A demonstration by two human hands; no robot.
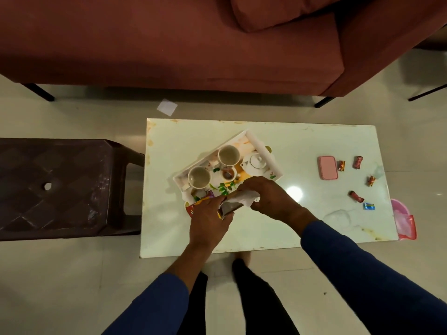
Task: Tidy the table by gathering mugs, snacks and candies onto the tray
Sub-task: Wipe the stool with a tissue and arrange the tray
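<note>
The counter (302, 151) is smooth and glossy, mirroring a lamp glare; the floor (72, 274) tiles are polished too. The sofa (169, 44) looks like matt, velvety cloth. The mugs (228, 155) and teapot (255, 163) seem glazed ceramic, the candies (357, 162) shiny foil wrap, the stool (60, 184) moulded, slightly glossy plastic

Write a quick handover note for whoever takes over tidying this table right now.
Left hand: gripping a snack packet at the tray's near edge.
Right hand: closed on a crumpled white tissue beside it.
Done: two mugs, a teapot and a small cup sit on the white tray.
Left: five wrapped candies on the table's right side, next to a pink case, plus the packet being placed.
</note>
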